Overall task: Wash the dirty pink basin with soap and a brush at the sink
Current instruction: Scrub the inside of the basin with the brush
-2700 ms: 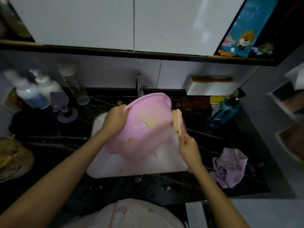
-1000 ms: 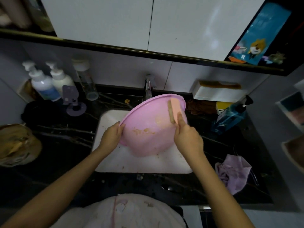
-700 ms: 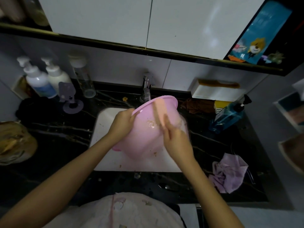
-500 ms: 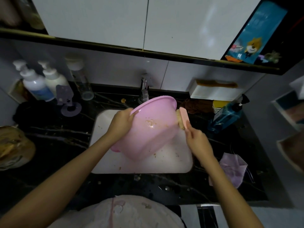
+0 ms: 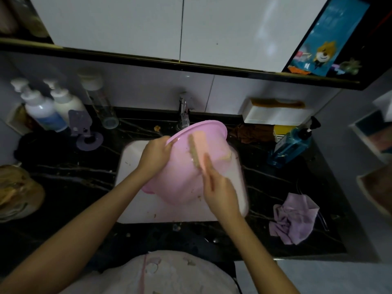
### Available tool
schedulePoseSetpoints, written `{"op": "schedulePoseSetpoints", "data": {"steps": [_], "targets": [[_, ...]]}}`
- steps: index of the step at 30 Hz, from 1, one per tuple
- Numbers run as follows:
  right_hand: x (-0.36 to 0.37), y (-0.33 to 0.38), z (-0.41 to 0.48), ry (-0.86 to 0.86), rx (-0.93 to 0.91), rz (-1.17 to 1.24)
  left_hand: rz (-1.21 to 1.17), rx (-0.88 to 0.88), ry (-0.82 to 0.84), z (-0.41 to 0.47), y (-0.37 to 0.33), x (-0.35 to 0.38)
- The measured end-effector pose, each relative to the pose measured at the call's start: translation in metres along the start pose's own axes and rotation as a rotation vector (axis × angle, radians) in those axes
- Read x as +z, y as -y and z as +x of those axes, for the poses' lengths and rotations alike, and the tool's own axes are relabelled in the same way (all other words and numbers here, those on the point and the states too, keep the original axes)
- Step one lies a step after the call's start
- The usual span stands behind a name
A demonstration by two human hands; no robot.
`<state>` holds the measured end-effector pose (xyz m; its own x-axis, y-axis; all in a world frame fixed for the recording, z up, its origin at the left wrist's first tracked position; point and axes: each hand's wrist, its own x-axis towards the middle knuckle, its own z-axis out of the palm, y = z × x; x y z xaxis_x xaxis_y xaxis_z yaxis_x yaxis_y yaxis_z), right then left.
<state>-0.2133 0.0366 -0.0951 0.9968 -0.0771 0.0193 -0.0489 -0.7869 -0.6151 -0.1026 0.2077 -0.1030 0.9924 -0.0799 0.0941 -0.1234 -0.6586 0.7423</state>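
White cabinet doors run across the top of the frame, and a black veined countertop fills the lower half. Set into it at the centre is the white sink. The pink basin is tipped steeply over that sink, rim uppermost near the tap, with brownish smears on its right side.

Your left hand has its fingers curled over the basin's rim at the left edge. Your right hand is wrapped round the handle of the brush, forefinger laid along its pink back; the tan bristles press against the basin's surface just right of your left hand.

In the upper right corner a blue poster shows a cartoon animal; its writing is too blurred to read. A crumpled lilac cloth lies on the counter at lower right. Two white pump bottles stand at the left, one with a blue label that cannot be read. A blue pump bottle stands right of the basin, its label also illegible.
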Motion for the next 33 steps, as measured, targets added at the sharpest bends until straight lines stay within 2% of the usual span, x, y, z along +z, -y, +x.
{"op": "schedulePoseSetpoints", "data": {"steps": [2, 3, 6, 8, 10, 13, 15, 18, 19, 21, 24, 25, 26, 30, 31, 33], "targets": [[0.005, -0.004, -0.015, 0.027, -0.104, -0.132, -0.003, -0.001, 0.012, 0.002, 0.004, -0.003], [-0.001, -0.016, -0.013, -0.005, -0.069, -0.160, -0.010, -0.002, 0.014, 0.002, 0.005, -0.004], [-0.022, -0.053, 0.019, -0.089, 0.249, -0.025, -0.007, -0.002, 0.006, -0.002, 0.006, 0.000], [-0.025, -0.050, 0.030, -0.117, 0.356, 0.057, 0.015, 0.016, 0.000, -0.003, 0.004, 0.005], [-0.017, -0.023, 0.022, -0.124, 0.254, 0.122, 0.012, 0.020, -0.013, -0.001, 0.004, 0.005], [-0.001, -0.014, -0.013, -0.005, 0.020, -0.005, -0.007, 0.008, -0.023, 0.007, 0.012, -0.005], [-0.004, -0.041, -0.009, -0.042, 0.117, 0.015, -0.024, 0.003, -0.014, 0.008, 0.016, -0.007], [-0.013, -0.060, 0.020, -0.125, 0.388, 0.263, -0.018, 0.012, 0.011, 0.004, 0.012, -0.003], [-0.012, -0.054, 0.022, -0.145, 0.401, 0.285, -0.001, 0.019, 0.014, 0.003, 0.010, -0.001], [-0.004, -0.031, 0.014, -0.154, 0.302, 0.296, 0.025, 0.026, -0.005, 0.002, 0.011, 0.000], [0.001, -0.009, -0.015, 0.013, 0.055, 0.127, 0.026, 0.040, 0.016, 0.002, 0.011, 0.002], [-0.003, -0.012, -0.016, 0.044, 0.039, 0.035, 0.020, 0.052, 0.029, 0.001, 0.009, 0.003], [-0.010, -0.018, -0.013, 0.039, 0.069, -0.022, 0.009, 0.062, 0.041, -0.002, 0.006, 0.004], [-0.043, -0.031, 0.023, 0.000, 0.417, -0.014, -0.024, 0.057, 0.049, -0.012, 0.000, 0.008], [-0.043, -0.022, 0.026, -0.004, 0.435, -0.030, -0.020, 0.057, 0.049, -0.014, -0.003, 0.009], [-0.032, 0.005, 0.021, 0.012, 0.352, -0.076, -0.019, 0.093, 0.050, -0.020, -0.007, 0.013]]}}
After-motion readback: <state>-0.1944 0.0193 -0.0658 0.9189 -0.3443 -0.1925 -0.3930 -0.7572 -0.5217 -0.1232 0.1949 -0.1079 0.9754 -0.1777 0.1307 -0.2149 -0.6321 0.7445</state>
